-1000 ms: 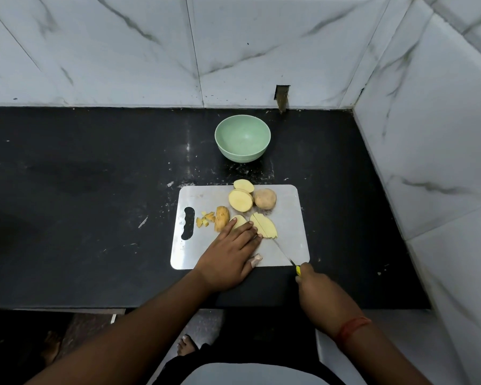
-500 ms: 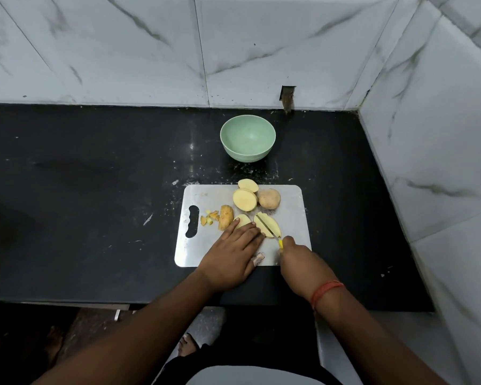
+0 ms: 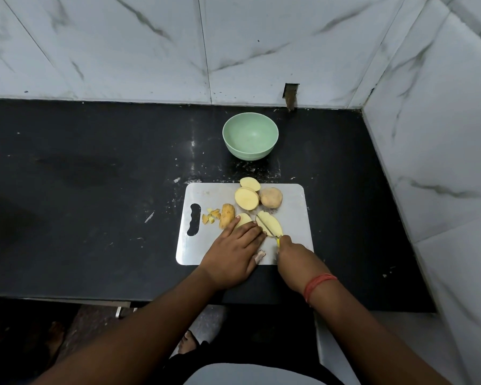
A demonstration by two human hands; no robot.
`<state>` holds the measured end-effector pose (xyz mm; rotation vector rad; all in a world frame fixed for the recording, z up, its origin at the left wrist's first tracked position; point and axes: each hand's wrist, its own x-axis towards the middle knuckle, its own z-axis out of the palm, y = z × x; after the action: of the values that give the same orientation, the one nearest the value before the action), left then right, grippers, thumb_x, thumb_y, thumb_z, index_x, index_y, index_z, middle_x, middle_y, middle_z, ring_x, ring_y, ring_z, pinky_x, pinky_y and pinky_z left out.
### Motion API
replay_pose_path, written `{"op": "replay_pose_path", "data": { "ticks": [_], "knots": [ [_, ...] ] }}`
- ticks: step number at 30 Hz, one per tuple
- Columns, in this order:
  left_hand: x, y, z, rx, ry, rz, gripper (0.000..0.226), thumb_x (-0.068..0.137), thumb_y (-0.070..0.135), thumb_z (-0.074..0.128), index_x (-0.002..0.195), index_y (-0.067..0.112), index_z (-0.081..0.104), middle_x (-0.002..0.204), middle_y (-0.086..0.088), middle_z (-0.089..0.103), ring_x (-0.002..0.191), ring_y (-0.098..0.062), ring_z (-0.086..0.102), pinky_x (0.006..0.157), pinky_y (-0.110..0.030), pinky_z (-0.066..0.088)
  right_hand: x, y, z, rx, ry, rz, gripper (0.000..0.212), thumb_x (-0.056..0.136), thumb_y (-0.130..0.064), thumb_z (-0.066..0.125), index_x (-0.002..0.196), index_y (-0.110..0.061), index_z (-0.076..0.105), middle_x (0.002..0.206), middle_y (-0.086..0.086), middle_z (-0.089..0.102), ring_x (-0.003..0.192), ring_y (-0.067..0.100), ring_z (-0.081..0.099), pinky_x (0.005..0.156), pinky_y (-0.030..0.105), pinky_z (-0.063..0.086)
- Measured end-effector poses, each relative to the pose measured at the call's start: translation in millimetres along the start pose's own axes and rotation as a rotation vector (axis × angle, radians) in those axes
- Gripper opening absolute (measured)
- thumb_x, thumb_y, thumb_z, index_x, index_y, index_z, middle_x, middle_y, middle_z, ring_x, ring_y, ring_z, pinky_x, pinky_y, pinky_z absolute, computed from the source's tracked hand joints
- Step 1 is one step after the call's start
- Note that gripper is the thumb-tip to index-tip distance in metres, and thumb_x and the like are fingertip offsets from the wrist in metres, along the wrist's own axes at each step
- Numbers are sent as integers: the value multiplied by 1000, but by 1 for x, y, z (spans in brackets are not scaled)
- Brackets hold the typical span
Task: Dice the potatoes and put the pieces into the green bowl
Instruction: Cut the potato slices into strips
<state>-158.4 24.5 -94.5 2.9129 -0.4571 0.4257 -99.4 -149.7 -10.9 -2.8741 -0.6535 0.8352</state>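
A steel cutting board lies on the black counter with cut potato on it. My left hand presses flat on a potato slice. My right hand grips a yellow-handled knife whose blade lies across a second slice. Behind these sit two cut halves, an unpeeled potato half, a skin-on wedge and a few small dice. The empty green bowl stands beyond the board.
The black counter stretches wide to the left. White marble walls close the back and the right side. Small scraps speckle the counter near the board. A small peel bit lies at the board's near edge.
My right hand has moved forward from the board's near edge, bringing the knife blade onto the slice. My left hand has stayed on its potato piece.
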Motion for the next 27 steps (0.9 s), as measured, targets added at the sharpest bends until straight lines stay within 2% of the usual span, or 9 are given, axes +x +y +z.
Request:
{"op": "replay_pose_path", "data": {
  "ticks": [5, 9, 12, 15, 20, 24, 27],
  "knots": [
    [0, 0, -1, 20, 1, -3, 46, 104, 40, 46, 138, 13, 61, 139, -4, 59, 136, -24, 48, 122, -51, 25, -8, 3, 0, 31, -37, 31, 23, 95, -8, 32, 116, -8, 40, 103, 15, 63, 78, 30, 55, 65, 33, 38],
    [0, 1, -2, 31, -1, -6, 46, 104, 40, 46, 138, 13, 61, 138, -4, 60, 136, -25, 49, 121, -52, 26, -17, 8, 4, 34, -53, 33, 20, 94, -5, 32, 113, -9, 39, 101, 16, 63, 76, 30, 55, 64, 33, 39],
    [0, 2, -3, 47, -11, -7, 47, 104, 41, 45, 138, 13, 61, 138, -3, 60, 136, -25, 49, 121, -52, 25, -24, 15, 12, 41, -49, 35, 18, 96, -8, 35, 113, -9, 39, 87, 11, 57, 69, 24, 53, 57, 33, 39],
    [0, 2, -4, 62, -29, -7, 48, 105, 42, 43, 139, 14, 60, 139, -3, 59, 136, -25, 48, 122, -52, 24, -30, 21, 21, 63, -46, 29, 11, 98, -15, 37, 109, -11, 39, 92, 10, 60, 78, 24, 61, 68, 35, 49],
    [1, 3, -5, 67, -60, -6, 50, 105, 43, 42, 141, 13, 58, 141, -4, 57, 138, -26, 46, 123, -52, 22, -46, 34, 23, 91, -49, 13, 16, 105, -23, 32, 110, -10, 40, 93, 12, 63, 73, 25, 55, 65, 31, 38],
    [-2, 3, -7, 59, -61, 3, 51, 103, 44, 45, 141, 11, 56, 144, -8, 54, 140, -28, 44, 123, -52, 20, -54, 45, 10, 196, 63, 27, 14, 105, -28, 32, 96, -18, 35, 85, 7, 58, 73, 26, 56, 66, 34, 44],
    [0, 2, -12, 52, -70, -18, 51, 103, 45, 46, 138, 10, 58, 149, -13, 49, 142, -30, 42, 124, -52, 18, -41, 50, -6, 144, 99, 60, 9, 102, -23, 32, 99, -16, 38, 94, 13, 63, 80, 33, 60, 67, 36, 44]
  ]
}}
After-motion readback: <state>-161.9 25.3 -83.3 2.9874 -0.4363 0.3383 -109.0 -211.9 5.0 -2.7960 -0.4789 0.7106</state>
